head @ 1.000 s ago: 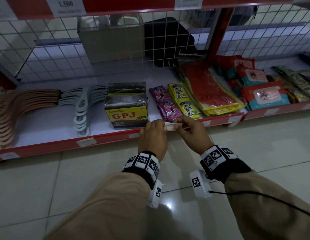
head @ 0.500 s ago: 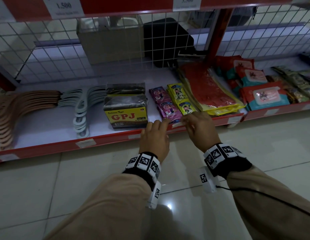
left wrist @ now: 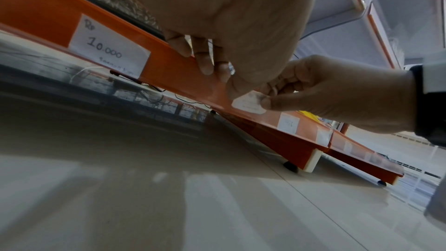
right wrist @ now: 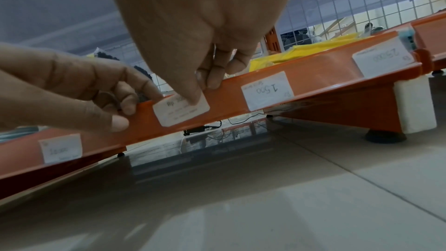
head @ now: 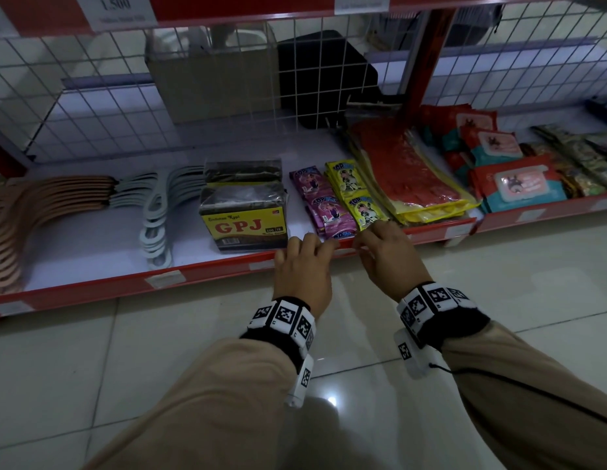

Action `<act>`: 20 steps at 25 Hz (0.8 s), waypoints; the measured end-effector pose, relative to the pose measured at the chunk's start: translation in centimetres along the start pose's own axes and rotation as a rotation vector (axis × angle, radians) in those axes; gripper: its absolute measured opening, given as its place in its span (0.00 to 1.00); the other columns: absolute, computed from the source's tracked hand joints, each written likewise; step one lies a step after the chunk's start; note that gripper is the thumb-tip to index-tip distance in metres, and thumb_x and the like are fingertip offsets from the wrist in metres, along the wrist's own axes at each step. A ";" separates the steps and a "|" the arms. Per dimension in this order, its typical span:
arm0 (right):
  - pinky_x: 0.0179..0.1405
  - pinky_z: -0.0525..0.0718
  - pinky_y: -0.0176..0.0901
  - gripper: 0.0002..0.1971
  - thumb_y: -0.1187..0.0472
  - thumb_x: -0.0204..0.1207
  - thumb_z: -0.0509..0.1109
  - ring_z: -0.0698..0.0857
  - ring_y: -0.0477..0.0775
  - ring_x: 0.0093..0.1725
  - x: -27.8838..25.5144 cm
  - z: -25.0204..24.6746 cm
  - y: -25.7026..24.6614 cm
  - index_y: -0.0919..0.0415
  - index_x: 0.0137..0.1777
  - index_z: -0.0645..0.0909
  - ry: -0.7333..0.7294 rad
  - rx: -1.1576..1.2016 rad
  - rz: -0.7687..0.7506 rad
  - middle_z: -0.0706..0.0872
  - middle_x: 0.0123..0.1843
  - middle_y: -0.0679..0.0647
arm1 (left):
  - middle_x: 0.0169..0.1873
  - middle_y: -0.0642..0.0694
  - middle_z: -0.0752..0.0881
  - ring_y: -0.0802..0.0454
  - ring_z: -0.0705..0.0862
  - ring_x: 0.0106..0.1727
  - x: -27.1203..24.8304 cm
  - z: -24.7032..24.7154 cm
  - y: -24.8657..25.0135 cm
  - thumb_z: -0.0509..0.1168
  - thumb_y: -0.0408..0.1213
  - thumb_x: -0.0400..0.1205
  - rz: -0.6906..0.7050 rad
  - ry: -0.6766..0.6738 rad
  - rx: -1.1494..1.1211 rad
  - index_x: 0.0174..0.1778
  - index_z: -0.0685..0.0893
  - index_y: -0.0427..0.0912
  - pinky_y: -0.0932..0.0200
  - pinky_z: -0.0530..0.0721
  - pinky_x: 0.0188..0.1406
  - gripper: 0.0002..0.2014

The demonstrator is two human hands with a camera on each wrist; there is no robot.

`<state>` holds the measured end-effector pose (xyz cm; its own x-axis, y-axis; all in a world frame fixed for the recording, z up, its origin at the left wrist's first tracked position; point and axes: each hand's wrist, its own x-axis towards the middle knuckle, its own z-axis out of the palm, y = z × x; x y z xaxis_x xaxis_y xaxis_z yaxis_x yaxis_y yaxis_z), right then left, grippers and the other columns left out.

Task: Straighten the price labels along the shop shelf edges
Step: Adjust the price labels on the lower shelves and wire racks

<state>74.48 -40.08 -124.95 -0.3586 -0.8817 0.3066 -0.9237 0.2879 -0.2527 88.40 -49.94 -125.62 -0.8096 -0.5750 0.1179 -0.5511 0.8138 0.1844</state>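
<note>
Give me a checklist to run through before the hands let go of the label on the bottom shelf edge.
1. Small white paper price label lies against the red shelf edge strip: ok.
2. Label level with the strip: not ok; in the right wrist view it sits tilted against the strip's line.
3. Right hand on the label: ok, its thumb presses the top.
4. Left hand steadying: ok, fingers rest on the strip beside the label's left end.
5. Price readable: cannot tell, thumb covers part of it.
6. Neighbouring white "1.500" label undisturbed: ok, flat on the strip.
</note>
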 end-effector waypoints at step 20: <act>0.40 0.80 0.60 0.05 0.73 0.71 0.71 0.80 0.69 0.45 -0.2 0.0 0.0 0.67 0.44 0.85 -0.004 -0.016 0.035 0.83 0.44 0.66 | 0.60 0.45 0.72 0.43 0.70 0.61 -0.2 -0.2 0.5 0.60 0.36 0.77 0.006 -0.013 0.114 0.68 0.73 0.53 0.47 0.67 0.54 0.22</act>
<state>74.54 -39.89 -125.05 -0.3903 -0.8724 0.2941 -0.9127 0.3246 -0.2483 88.32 -49.43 -125.34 -0.8151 -0.5695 0.1063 -0.5649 0.8220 0.0718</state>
